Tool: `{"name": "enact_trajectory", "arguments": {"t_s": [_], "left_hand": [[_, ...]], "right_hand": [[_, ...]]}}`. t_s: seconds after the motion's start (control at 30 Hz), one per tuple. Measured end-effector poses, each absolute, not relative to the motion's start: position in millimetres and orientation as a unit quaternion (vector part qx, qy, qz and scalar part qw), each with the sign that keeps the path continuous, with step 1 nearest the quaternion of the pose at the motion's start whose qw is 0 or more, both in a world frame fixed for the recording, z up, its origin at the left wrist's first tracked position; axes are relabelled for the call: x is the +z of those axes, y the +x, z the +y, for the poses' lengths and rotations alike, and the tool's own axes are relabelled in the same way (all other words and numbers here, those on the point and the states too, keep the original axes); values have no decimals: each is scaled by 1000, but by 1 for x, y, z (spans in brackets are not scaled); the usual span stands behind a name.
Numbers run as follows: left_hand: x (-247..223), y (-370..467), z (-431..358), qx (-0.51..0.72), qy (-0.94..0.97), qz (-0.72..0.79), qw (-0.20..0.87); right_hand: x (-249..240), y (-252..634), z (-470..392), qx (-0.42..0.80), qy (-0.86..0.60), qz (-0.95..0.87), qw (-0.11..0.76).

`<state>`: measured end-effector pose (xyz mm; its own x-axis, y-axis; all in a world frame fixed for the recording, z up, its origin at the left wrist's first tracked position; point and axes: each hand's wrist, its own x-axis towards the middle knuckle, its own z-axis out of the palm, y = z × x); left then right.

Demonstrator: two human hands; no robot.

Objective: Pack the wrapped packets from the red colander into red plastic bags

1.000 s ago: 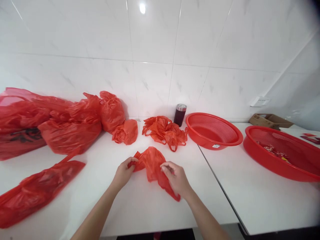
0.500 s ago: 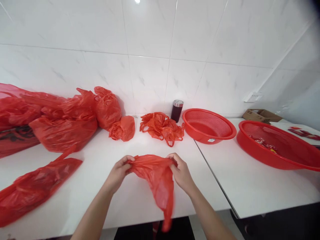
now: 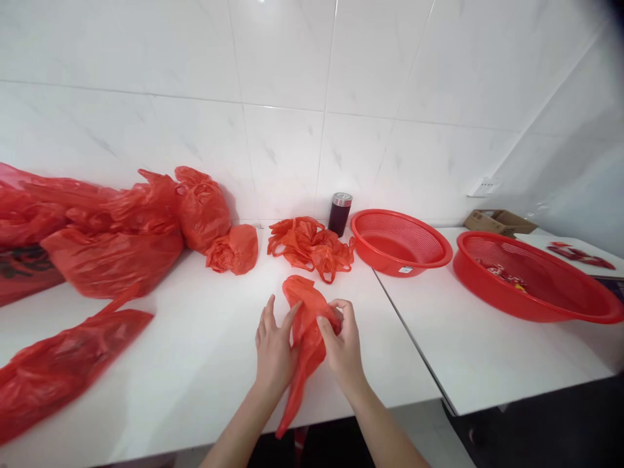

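A crumpled red plastic bag (image 3: 311, 325) is between my two hands near the table's front edge, its narrow lower end hanging toward the edge. My right hand (image 3: 344, 341) pinches the bag's right side between thumb and fingers. Against its left side rests my left hand (image 3: 277, 348), fingers spread and raised, the thumb on the plastic. Beyond the hands lies a loose heap of red bags (image 3: 312, 244). Another red bag (image 3: 73, 361), lying long and flat, is at the left front.
Full red bags (image 3: 117, 250) line the wall at left. A dark tumbler (image 3: 340, 214), a red mesh basket (image 3: 400, 264) and a larger red basket (image 3: 517, 305) with small items stand at right. Behind them is a cardboard box (image 3: 497, 222). A gap divides two white tables (image 3: 219, 390).
My hands have come closer together, and my left hand has moved right and spread its fingers. The bag, stretched sideways before, now runs lengthwise between them. The view has shifted slightly.
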<state>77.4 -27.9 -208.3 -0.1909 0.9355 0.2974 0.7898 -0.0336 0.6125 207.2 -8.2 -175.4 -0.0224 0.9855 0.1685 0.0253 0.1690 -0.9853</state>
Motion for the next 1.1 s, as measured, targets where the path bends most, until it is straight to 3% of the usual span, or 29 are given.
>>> {"name": "enact_trajectory", "arguments": {"t_s": [0.1,0.3,0.43,0.57,0.63,0.77,0.87,1.0,1.03,1.1], "left_hand": [[-217,43,-10,286,603,731,140],[-169,-2,1,319,543,726,276],[-158,6,-9,468,421,548,550],[-161,11,-15,601,205,478,607],[-160,11,-17,595,172,481,621],[-155,7,-26,545,230,456,665],[-156,-3,-31,461,425,479,614],[-165,-7,-30,326,625,643,300],[-166,-3,-30,313,641,664,225],[-164,10,-33,325,663,662,132]], "right_hand": [[-177,228,-8,484,-448,-543,520],[-176,287,14,425,-515,-570,479],[-162,303,13,398,-502,-658,397],[-158,307,8,481,-438,-684,330],[-162,308,11,510,-457,-636,356],[-164,321,25,525,-484,-483,506],[-154,338,32,546,-473,-474,504],[-136,346,25,537,-459,-638,306],[-131,344,20,503,-464,-671,286],[-120,339,7,400,-499,-696,328]]}}
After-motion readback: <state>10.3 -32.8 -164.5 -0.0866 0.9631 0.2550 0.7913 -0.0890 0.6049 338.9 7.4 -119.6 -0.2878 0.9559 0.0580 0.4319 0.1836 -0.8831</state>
